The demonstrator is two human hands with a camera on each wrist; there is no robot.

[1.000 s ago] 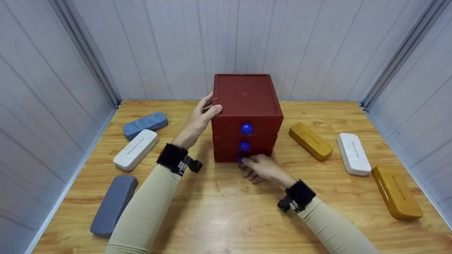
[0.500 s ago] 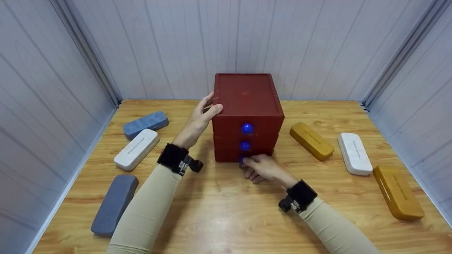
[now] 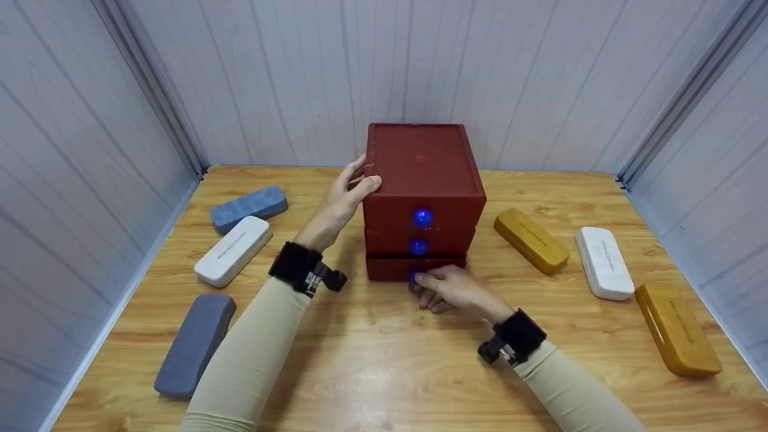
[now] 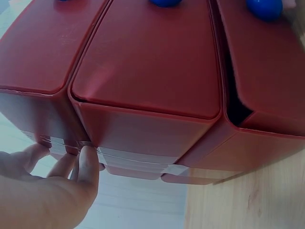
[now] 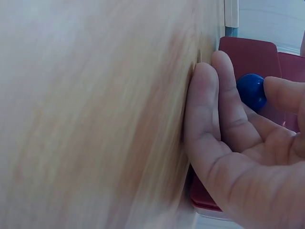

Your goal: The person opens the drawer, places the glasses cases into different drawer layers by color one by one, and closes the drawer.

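Note:
A red drawer cabinet (image 3: pixel 420 159) with three stacked drawers and round blue knobs stands near the back wall. My left hand (image 3: pixel 337 207) rests against its left side, thumb at the top edge; in the left wrist view the fingertips touch the side by strips of clear tape. Low at the front, my right hand (image 3: pixel 453 289) pinches the blue knob (image 5: pixel 251 90) of the bottom drawer (image 3: pixel 387 270). That drawer stands slightly out, with a dark gap (image 4: pixel 236 107) along its edge. The middle and top drawers are closed. The inside of the bottom drawer is hidden.
To the left on the wooden table (image 3: pixel 360 372) lie a light blue case (image 3: pixel 249 208), a white case (image 3: pixel 233 251) and a grey-blue case (image 3: pixel 195 345). On the right are a yellow case (image 3: pixel 531 240), a white case (image 3: pixel 604 263) and another yellow case (image 3: pixel 678 330).
The bottom drawer has come slightly out toward me, with my right hand moving along on its knob. My left hand stays against the cabinet.

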